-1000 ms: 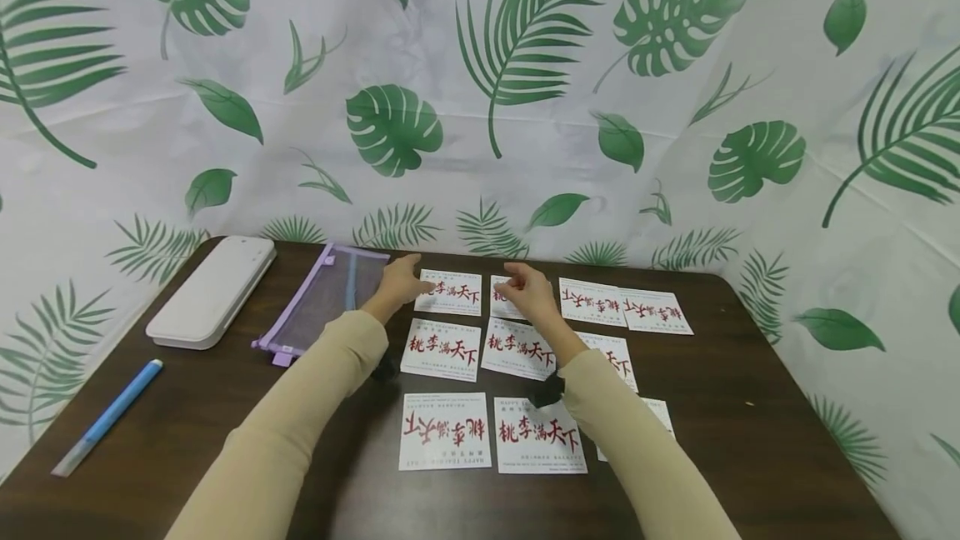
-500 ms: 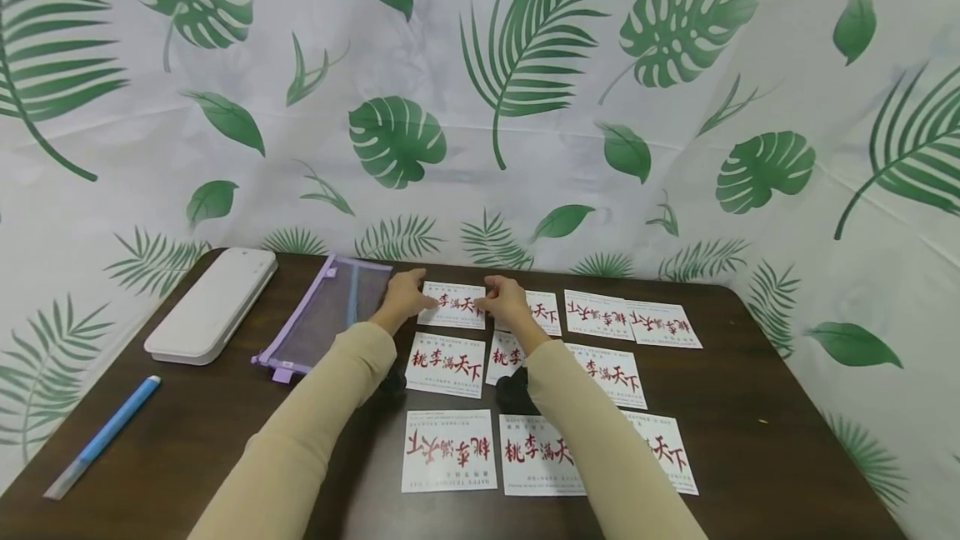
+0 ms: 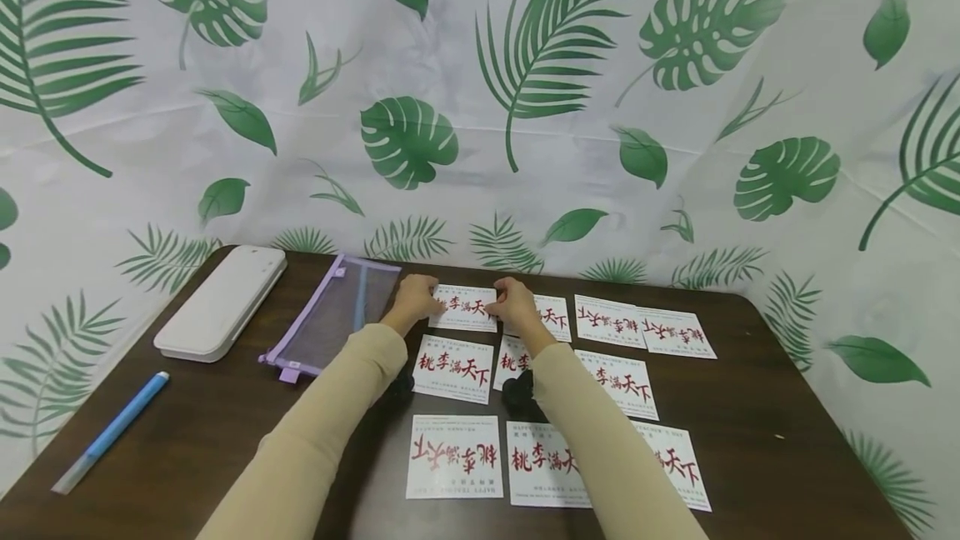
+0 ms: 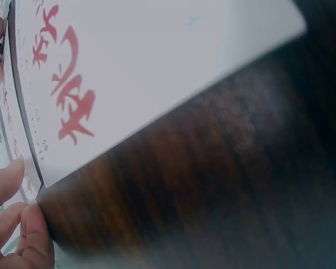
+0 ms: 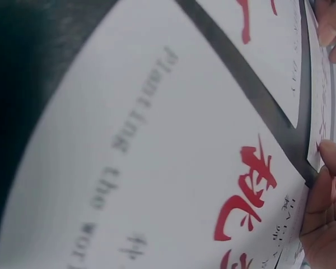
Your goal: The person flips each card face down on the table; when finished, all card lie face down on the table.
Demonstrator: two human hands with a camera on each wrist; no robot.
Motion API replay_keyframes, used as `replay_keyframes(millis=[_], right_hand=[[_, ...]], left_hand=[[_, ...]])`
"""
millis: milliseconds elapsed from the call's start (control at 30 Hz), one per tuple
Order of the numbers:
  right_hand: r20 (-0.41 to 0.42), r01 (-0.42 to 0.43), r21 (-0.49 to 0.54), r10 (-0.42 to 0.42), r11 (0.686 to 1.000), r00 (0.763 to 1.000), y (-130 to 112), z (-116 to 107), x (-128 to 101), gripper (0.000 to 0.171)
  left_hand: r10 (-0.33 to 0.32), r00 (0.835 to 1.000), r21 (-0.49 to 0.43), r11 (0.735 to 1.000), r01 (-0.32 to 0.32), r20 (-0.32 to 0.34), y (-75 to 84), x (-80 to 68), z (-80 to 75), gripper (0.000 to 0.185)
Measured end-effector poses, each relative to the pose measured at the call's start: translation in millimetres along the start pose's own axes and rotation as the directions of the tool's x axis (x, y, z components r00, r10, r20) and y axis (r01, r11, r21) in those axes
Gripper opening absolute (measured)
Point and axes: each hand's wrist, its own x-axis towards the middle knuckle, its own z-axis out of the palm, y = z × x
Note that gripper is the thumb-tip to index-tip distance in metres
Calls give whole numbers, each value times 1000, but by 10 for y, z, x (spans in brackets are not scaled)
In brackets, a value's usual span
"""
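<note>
White cards with red Chinese writing lie in rows on the dark wooden table (image 3: 750, 407). At the left end of the back row, my left hand (image 3: 415, 302) pinches the left edge of one card (image 3: 465, 311). My right hand (image 3: 517, 311) pinches the same card's right edge. In the left wrist view, the left thumb lies on top of that card's corner, with the fingers (image 4: 36, 230) at its edge. The right wrist view shows the right thumb and fingertips (image 5: 325, 185) at the other corner. My right hand and sleeve partly cover the neighbouring cards.
To the left lie a purple-edged mesh zip pouch (image 3: 330, 319), a white case (image 3: 221, 302) and a blue pen (image 3: 112, 432). Two cards overlap at the back right (image 3: 675, 332). Other cards, including an upside-down one (image 3: 454, 457), lie in front. A leaf-print curtain (image 3: 480, 107) hangs behind.
My right hand has moved left, from over the second back-row card to the right edge of the leftmost one. My left hand has stayed at that card's left edge. The head view has shifted slightly.
</note>
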Motion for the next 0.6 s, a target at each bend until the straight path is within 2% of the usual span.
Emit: replay_keyframes(millis=[200,433,600], right_hand=[[13,-1,4,1,1000,1000,10,-17,15,42],[9,-15,20,15,1000,1000,5,-15,-5,38],[-10,-2,69,3,998,1000,-1,1,-9,36]], left_hand=[[12,1000,-20,1000,-12,-12,-9,13,24,55],[40,999,8,999,-40,-22,0,-27,20,26],[63,997,9,998,-62,-34,-26,-30,21,19]])
